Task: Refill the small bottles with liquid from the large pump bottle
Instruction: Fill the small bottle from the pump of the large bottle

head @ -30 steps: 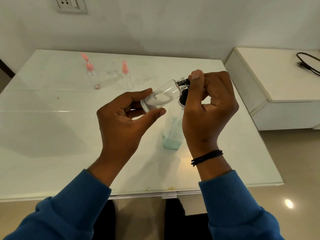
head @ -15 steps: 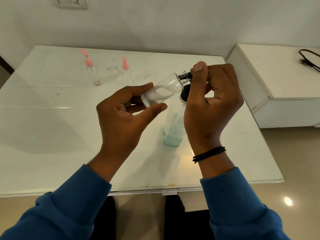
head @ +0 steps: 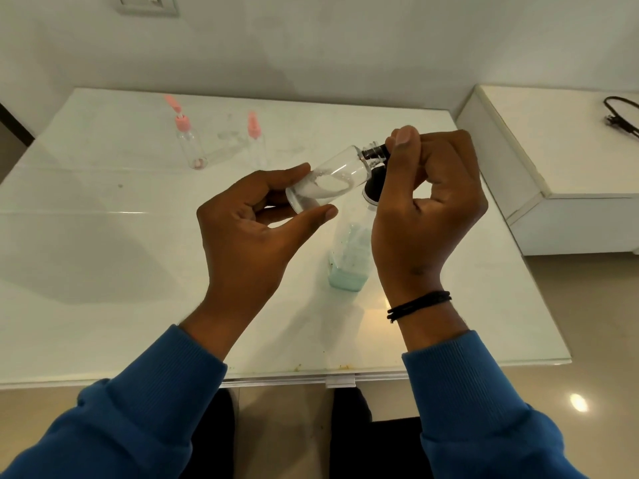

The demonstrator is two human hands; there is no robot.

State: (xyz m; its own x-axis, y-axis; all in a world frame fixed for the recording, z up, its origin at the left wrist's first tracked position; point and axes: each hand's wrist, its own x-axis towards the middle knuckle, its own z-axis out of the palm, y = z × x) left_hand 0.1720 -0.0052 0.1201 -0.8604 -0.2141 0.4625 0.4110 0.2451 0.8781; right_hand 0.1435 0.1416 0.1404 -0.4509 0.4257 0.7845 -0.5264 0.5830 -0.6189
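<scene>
My left hand (head: 249, 229) holds a small clear bottle (head: 328, 178) by its base, tilted with the neck pointing up and right; white foam lies inside it. The large pump bottle (head: 349, 261), clear with pale blue-green liquid at the bottom, stands on the white table (head: 103, 271) under my right hand. My right hand (head: 425, 205) curls round the black pump head, mostly hiding it. The black nozzle (head: 375, 152) sits in the small bottle's open neck, my thumb on top of it.
Two small clear bottles with pink tops stand at the table's back: one with its cap flipped up (head: 188, 143) and one closed (head: 255, 140). A white cabinet (head: 553, 160) with a black cable (head: 619, 115) on it stands to the right. A wall socket (head: 147, 3) is above.
Both hands and the small bottle stay together at the pump nozzle. The view has shifted slightly; the grip and the bottle's tilt look the same.
</scene>
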